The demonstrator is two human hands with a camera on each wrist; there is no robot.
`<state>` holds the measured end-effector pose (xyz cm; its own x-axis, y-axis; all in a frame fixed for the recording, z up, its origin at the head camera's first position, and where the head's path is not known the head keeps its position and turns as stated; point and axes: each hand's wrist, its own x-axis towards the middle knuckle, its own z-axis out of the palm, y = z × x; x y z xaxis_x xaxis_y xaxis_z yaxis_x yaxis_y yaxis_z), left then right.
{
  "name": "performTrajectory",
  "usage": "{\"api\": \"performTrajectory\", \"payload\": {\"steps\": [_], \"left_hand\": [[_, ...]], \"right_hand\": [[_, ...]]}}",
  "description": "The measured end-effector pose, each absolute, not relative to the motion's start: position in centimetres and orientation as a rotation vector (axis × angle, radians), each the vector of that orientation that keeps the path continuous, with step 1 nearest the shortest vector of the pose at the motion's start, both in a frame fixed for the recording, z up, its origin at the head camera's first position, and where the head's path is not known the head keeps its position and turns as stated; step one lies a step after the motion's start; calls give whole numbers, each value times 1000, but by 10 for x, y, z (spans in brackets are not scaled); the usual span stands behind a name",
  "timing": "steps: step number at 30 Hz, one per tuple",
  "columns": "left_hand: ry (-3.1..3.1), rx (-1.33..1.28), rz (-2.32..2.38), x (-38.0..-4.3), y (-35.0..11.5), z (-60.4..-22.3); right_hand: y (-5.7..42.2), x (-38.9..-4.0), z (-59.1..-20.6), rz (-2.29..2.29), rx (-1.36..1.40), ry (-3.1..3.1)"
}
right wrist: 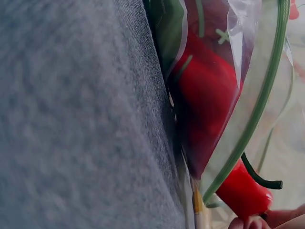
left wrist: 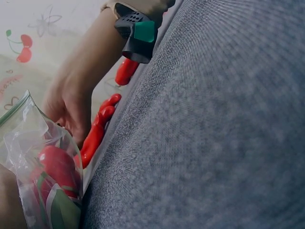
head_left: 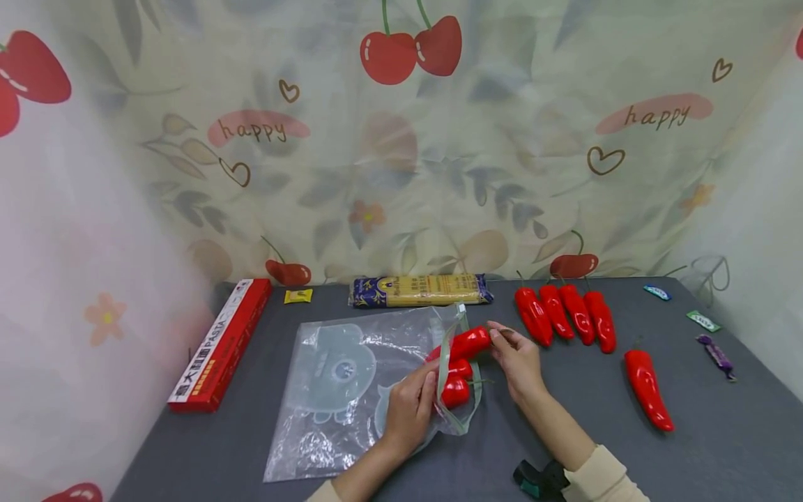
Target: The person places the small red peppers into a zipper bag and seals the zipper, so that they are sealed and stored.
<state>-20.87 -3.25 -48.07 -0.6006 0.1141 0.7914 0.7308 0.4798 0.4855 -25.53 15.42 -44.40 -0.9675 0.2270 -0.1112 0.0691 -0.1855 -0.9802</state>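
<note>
A clear zip bag point(head_left: 332, 432) with a printed cartoon shape lies flat, its mouth facing right and held apart. My left hand point(head_left: 408, 408) grips the bag beside its mouth. Partly inside the mouth is a red chili pepper point(head_left: 470, 342); my right hand point(head_left: 519, 362) pinches its stem end. Below it, other red peppers point(head_left: 456, 393) sit in the bag, one green stem poking out. In the right wrist view, the pinched pepper point(right wrist: 245, 191) shows past the green zip rim point(right wrist: 259, 105). The left wrist view shows peppers through the plastic point(left wrist: 19, 143).
Several red peppers point(head_left: 533, 317) lie in a row at the back right, with a single pepper point(head_left: 648, 390) nearer. Noodles in a yellow pack point(head_left: 433, 291) lie behind the bag. A red pasta box point(head_left: 235, 355), a yellow sachet point(head_left: 297, 296) and small wrapped candies point(head_left: 715, 355) lie around.
</note>
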Motion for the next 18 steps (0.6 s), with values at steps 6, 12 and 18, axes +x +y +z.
{"api": "performTrajectory", "payload": {"steps": [6,12,18], "left_hand": [[-2024,-698,-1121,-209,-34,-482],[-2027,-693,-1112,-209,-33,-483],[-2036,-687,-1126,-208,-33,-482]], "right_hand": [[146,-253,-449,2337,-179,-2115],[145,-250,-449,2316,-31,-2275],[171,-251,-444,2325,-21,-2225]]}}
